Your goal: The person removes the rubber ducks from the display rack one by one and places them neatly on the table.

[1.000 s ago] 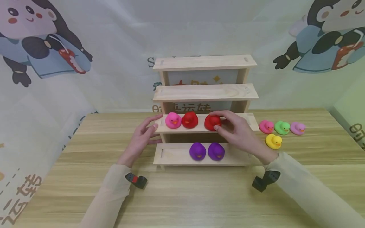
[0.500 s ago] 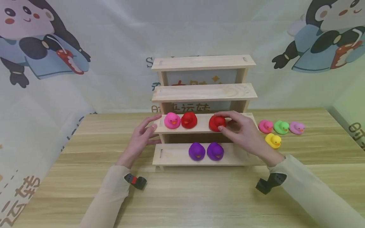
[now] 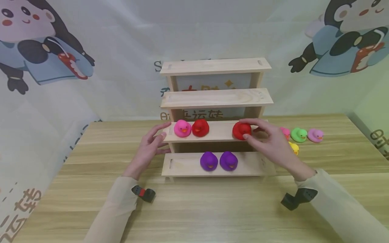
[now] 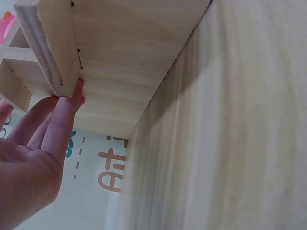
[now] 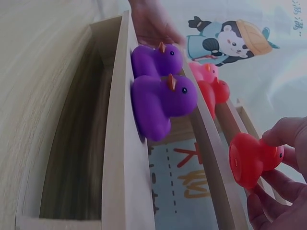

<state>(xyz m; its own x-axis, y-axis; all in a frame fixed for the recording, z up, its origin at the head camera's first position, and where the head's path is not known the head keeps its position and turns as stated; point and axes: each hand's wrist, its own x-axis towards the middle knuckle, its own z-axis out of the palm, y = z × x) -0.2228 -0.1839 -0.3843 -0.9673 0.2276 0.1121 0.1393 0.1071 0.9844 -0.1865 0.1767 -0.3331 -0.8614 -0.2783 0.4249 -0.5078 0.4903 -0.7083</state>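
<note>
My right hand (image 3: 273,143) pinches a red rubber duck (image 3: 241,130) between thumb and fingers over the right part of the stepped wooden shelf's (image 3: 217,98) second tier from the bottom. In the right wrist view the duck's flat base (image 5: 236,163) shows, raised off the plank. On that tier's left sit a pink duck (image 3: 182,128) and another red duck (image 3: 200,128), side by side. Two purple ducks (image 3: 208,161) sit on the bottom tier. My left hand (image 3: 148,148) touches the shelf's left end with extended fingers (image 4: 60,124).
Right of the shelf, on the wooden table (image 3: 212,209), lie a green duck (image 3: 299,135), a light purple duck (image 3: 316,135), a pink duck (image 3: 285,132) and a yellow duck (image 3: 293,147). The last two are partly hidden by my right hand. A printed cloth (image 3: 127,67) hangs behind.
My right hand has moved right along the second tier with the red duck, widening its distance from the other red one. The left hand stays at the shelf's left end.
</note>
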